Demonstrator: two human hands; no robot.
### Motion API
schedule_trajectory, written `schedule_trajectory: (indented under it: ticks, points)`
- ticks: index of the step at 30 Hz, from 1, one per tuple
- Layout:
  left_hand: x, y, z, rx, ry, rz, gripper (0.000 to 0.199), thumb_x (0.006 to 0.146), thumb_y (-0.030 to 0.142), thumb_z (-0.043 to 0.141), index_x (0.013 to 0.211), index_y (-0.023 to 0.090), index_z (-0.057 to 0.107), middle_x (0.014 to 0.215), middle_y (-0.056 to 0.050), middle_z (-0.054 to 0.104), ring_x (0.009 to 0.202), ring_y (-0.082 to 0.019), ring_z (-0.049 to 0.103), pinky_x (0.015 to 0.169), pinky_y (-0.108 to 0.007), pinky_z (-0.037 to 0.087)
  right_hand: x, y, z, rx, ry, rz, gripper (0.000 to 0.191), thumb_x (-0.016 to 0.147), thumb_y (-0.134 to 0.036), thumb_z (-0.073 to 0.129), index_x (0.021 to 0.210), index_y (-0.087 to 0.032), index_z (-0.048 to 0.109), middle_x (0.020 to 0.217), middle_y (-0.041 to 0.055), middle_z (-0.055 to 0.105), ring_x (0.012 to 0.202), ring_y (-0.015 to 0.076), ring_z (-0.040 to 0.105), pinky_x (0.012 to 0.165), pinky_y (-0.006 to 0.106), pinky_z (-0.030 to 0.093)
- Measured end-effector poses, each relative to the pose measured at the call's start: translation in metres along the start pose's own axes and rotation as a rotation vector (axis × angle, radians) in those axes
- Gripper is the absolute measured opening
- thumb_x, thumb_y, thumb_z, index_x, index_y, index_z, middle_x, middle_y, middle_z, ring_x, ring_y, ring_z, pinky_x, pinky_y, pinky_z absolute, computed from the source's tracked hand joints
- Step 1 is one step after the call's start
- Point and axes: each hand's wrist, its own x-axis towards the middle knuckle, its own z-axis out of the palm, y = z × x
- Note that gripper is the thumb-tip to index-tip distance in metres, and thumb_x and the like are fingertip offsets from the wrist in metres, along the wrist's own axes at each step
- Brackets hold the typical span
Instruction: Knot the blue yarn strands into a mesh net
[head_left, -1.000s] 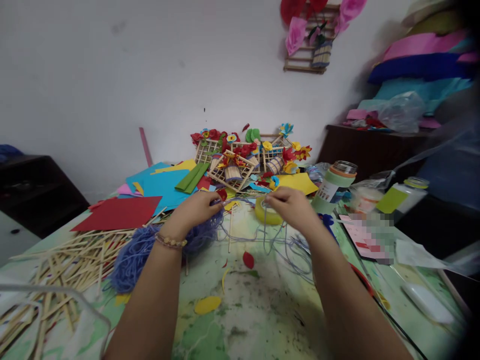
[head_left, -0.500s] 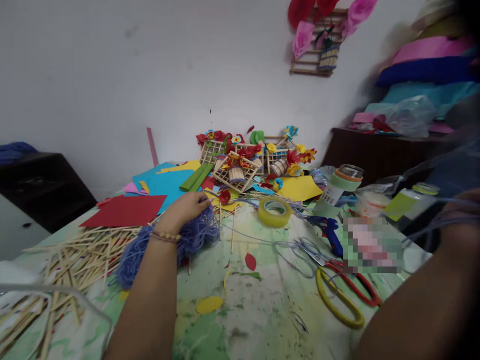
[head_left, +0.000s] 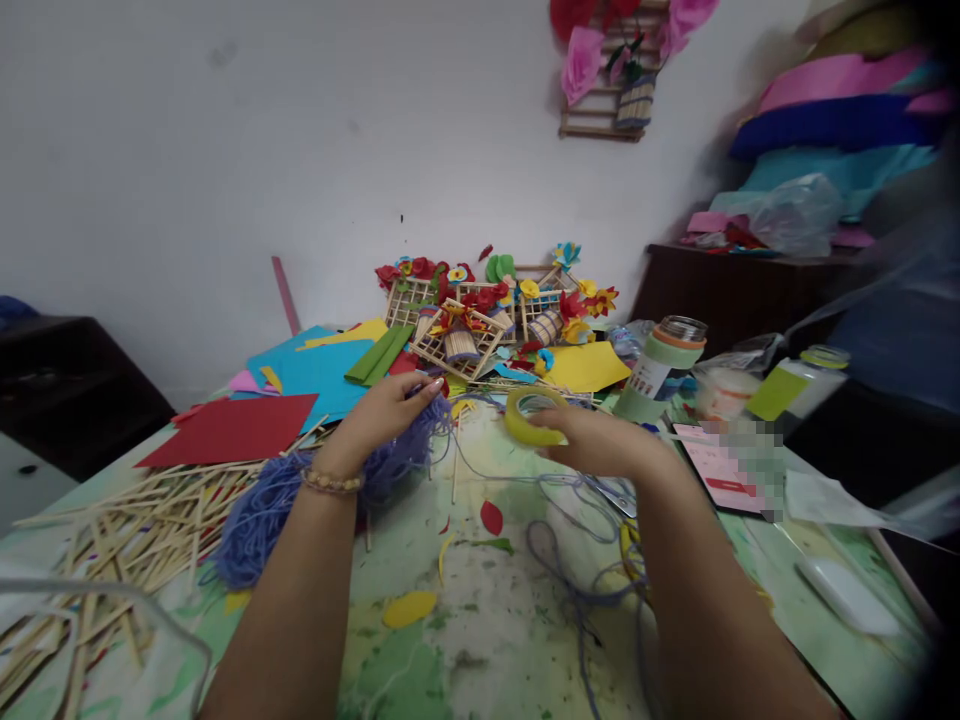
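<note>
My left hand (head_left: 397,405), with a beaded bracelet at the wrist, pinches the end of a thick bundle of blue-purple yarn (head_left: 259,525) that lies under the forearm. A loose strand runs from it across the table into loops (head_left: 574,590) at the front. Over the near edge of a yellow roll of tape (head_left: 517,425) is my right hand (head_left: 592,440), its fingers stretched leftward and a little apart. Whether they touch the roll is unclear. Beneath my right forearm, scissors (head_left: 628,545) are mostly hidden.
Thin wooden sticks (head_left: 112,560) pile up on the left, near red paper (head_left: 232,430) and blue paper (head_left: 322,370). Stick frames with paper flowers (head_left: 461,340) stand at the back. A bottle (head_left: 660,365), a jar (head_left: 806,385) and a phone (head_left: 720,475) are on the right.
My right hand has come from the far right, where it held up yarn, to the tape roll. The yarn there now lies in loops on the table. My left hand keeps its hold.
</note>
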Motion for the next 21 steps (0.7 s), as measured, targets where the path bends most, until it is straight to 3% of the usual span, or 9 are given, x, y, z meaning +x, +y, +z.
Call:
schedule_trajectory:
  ticks: [2,4,6,8,11,14,18,21]
  points:
    - [0.0,0.002,0.002,-0.103,0.004,0.007,0.042,0.086,0.051,0.04,0.084,0.015,0.062,0.078,-0.004,0.063,0.075,-0.018,0.056,0.065,-0.026,0.041,0.017,-0.007,0.021,0.205,0.004,-0.086,0.058,0.073,-0.037,0.064,0.128,-0.023,0.052,0.127,0.011,0.056,0.115,0.0289,0.053,0.097,0.04,0.04]
    - [0.001,0.002,0.004,-0.203,-0.028,0.029,0.043,0.086,0.051,0.041,0.087,0.014,0.063,0.086,-0.005,0.065,0.082,-0.019,0.057,0.071,-0.027,0.043,0.028,-0.016,0.04,0.362,-0.033,-0.11,0.067,0.07,-0.044,0.067,0.13,-0.023,0.048,0.12,0.0095,0.06,0.109,0.027,0.056,0.093,0.037,0.043]
    - [0.001,0.002,0.007,-0.297,-0.071,0.046,0.044,0.086,0.052,0.042,0.091,0.013,0.063,0.088,-0.007,0.064,0.085,-0.02,0.057,0.074,-0.029,0.044,0.032,-0.022,0.053,0.474,-0.115,-0.128,0.052,0.073,-0.045,0.064,0.119,-0.022,0.056,0.094,0.0048,0.067,0.087,0.0209,0.062,0.079,0.032,0.049]
    - [0.001,0.0,0.01,-0.376,-0.105,0.041,0.046,0.086,0.053,0.042,0.094,0.013,0.062,0.084,-0.008,0.064,0.082,-0.019,0.058,0.074,-0.029,0.045,0.03,-0.024,0.055,0.678,-0.209,-0.13,0.03,0.078,-0.041,0.059,0.099,-0.02,0.064,0.071,-0.0003,0.061,0.065,0.0128,0.056,0.063,0.025,0.048]
    - [0.002,-0.002,0.014,-0.427,-0.148,0.031,0.047,0.085,0.055,0.043,0.093,0.013,0.06,0.079,-0.006,0.062,0.077,-0.017,0.057,0.074,-0.029,0.046,0.025,-0.018,0.041,1.066,-0.274,-0.068,0.02,0.078,-0.036,0.061,0.081,-0.016,0.063,0.06,-0.004,0.044,0.05,0.0046,0.035,0.044,0.015,0.032]
    - [0.005,-0.004,0.019,-0.44,-0.187,0.05,0.045,0.084,0.055,0.044,0.093,0.013,0.058,0.078,-0.004,0.061,0.076,-0.016,0.058,0.074,-0.029,0.046,0.023,-0.006,0.019,1.215,-0.228,-0.032,0.022,0.078,-0.039,0.06,0.084,-0.018,0.058,0.055,-0.0079,0.028,0.045,0.0039,0.015,0.038,0.013,0.011]
    - [0.006,-0.009,0.023,-0.412,-0.218,0.028,0.044,0.084,0.052,0.046,0.104,0.014,0.055,0.093,-0.007,0.062,0.086,-0.017,0.059,0.077,-0.028,0.047,0.016,0.009,-0.011,1.397,-0.003,-0.058,0.022,0.078,-0.04,0.057,0.089,-0.022,0.054,0.054,-0.0088,0.017,0.046,0.0075,0.006,0.038,0.017,0.005]
    - [0.002,-0.009,0.02,-0.262,-0.34,0.039,0.047,0.083,0.05,0.049,0.116,0.016,0.052,0.101,-0.008,0.063,0.09,-0.019,0.059,0.076,-0.027,0.046,-0.001,0.014,-0.033,1.446,0.225,-0.126,0.019,0.079,-0.039,0.052,0.088,-0.023,0.056,0.053,-0.0076,0.013,0.047,0.0098,0.01,0.041,0.02,0.011]
